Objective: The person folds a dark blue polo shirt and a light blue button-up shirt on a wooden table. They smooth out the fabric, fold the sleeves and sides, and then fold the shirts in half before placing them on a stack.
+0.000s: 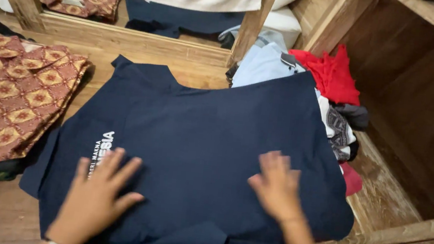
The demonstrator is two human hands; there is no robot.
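Navy garment: we have the dark navy cotton T-shirt (198,147) spread flat across the centre of the frame, white print at its left side.
Left hand: our left hand (96,198) lies palm down, fingers splayed, gripping nothing, lower left on the shirt.
Right hand: our right hand (275,184) is blurred, fingers extended and flat, lower right.
Progress: we judge it laid out and being smoothed; no fold shows yet.
Surroundings: brown patterned batik cloth stack (10,95) at left; mixed clothes pile (333,91) upper right; wooden floor (381,193).
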